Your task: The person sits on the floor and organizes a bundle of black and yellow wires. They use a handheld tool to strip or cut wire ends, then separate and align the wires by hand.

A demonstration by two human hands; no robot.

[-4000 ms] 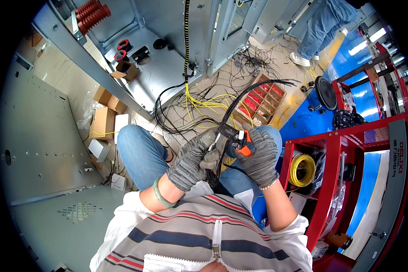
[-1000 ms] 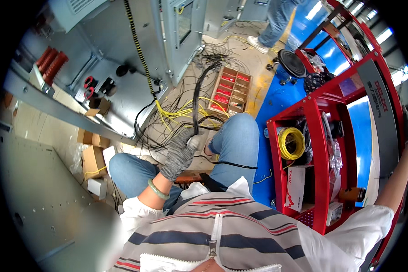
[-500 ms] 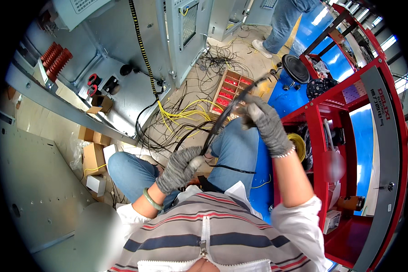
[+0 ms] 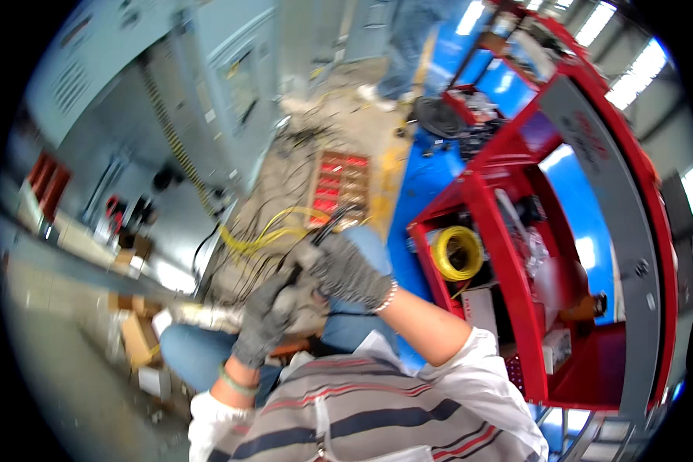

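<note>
My left hand [image 4: 266, 317], in a grey knit glove, is closed around black cables low in front of my body. Just above and to its right, my gloved right hand [image 4: 348, 268] is curled over the same bundle. A short stretch of the black cables [image 4: 329, 226] shows beyond the fingers; the gloves and motion blur hide the rest. Yellow wires [image 4: 243, 245] lie on the floor past my hands. Ahead of the right hand sits a compartment box [image 4: 314, 192] holding red small parts.
A red cart [image 4: 514, 319] stands close on my right, with a yellow cable coil [image 4: 440, 256] in it. Grey cabinet panels rise at the left, with a black-and-yellow wrapped cable [image 4: 171, 138] hanging there. Cardboard boxes [image 4: 137, 339] are at the lower left. Another person's legs [image 4: 408, 46] are farther ahead.
My right hand has come down and left, close to my left hand, which sits slightly lower. The long raised cable stretch no longer shows. My view has turned toward the right.
</note>
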